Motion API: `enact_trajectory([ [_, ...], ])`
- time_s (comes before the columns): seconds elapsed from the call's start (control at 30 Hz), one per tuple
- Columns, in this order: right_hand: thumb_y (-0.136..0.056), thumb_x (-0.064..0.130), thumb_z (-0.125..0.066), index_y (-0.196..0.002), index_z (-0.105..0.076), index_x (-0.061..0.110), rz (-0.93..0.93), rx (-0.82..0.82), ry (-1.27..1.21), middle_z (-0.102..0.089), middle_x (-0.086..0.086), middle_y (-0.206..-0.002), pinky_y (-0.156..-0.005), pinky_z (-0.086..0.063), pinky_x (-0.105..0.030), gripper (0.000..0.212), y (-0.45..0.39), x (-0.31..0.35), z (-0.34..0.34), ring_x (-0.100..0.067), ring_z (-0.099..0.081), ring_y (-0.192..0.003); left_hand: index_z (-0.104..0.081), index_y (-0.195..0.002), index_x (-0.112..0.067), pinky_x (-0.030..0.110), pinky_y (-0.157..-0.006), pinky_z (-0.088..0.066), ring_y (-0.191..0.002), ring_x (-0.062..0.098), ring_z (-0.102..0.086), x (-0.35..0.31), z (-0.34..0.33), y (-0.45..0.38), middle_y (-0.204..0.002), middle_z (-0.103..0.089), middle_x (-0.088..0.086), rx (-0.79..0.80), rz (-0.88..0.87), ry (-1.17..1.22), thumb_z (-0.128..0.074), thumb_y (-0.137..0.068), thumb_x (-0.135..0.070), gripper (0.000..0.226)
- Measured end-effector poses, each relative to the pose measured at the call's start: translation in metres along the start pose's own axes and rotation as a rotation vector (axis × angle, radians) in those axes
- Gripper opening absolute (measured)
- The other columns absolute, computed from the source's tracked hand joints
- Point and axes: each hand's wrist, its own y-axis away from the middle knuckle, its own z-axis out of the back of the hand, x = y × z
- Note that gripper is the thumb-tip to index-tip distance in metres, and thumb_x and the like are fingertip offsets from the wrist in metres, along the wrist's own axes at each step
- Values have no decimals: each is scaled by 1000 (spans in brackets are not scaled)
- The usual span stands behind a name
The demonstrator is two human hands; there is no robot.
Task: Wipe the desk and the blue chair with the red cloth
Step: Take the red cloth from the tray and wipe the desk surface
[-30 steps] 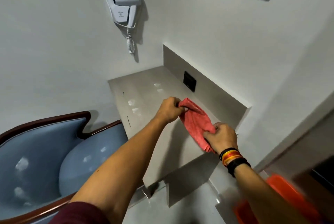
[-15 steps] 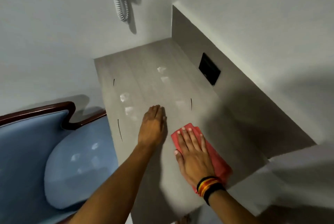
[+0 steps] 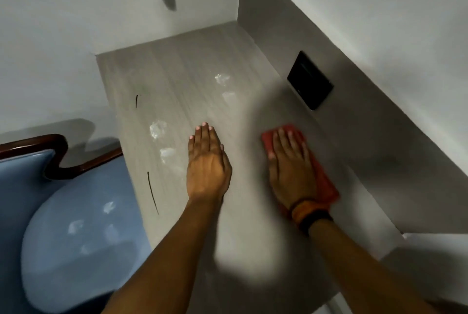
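Your right hand (image 3: 291,169) lies flat with fingers spread on the red cloth (image 3: 321,174), pressing it onto the desk (image 3: 177,80) just below the black wall plate (image 3: 310,80). Your left hand (image 3: 206,164) rests palm-down on the bare desk, fingers together, holding nothing, left of the cloth. White smudges (image 3: 158,129) lie beside it, and the blue chair (image 3: 76,232) sits against the desk's left edge.

matt wood-grain desk (image 3: 182,80), soft red cloth (image 3: 326,184)
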Motion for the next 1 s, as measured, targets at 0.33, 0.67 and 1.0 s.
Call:
enact_trajectory([
  [0.33,-99,41,-17,-159,-37,19,-34,-14,-13,-30,1,-169,-130,-14,-49,66,13,-8,0,-21,-21,-159,-17,-165,-3,43,-135,-7,-164,29,-10,-4,4,4,-175,-15,17,35,8,-31,-26,-111,-24,59],
  [0.67,-98,38,-21,-160,-34,17,-50,-29,9,-31,-3,-169,-129,-16,-52,66,-38,9,0,-24,-22,-159,-18,-164,-1,42,-135,-7,-164,31,-11,1,11,-25,-175,-16,19,58,-14,-19,-27,-111,-23,59],
  [1.0,-100,37,-24,-161,-29,22,259,49,34,-29,1,-170,-130,-14,-50,63,-146,40,-1,-20,-19,-159,-21,-165,-4,44,-135,-12,-164,26,-12,9,1,-29,-175,-18,15,19,-51,-2,-30,-108,-24,60],
])
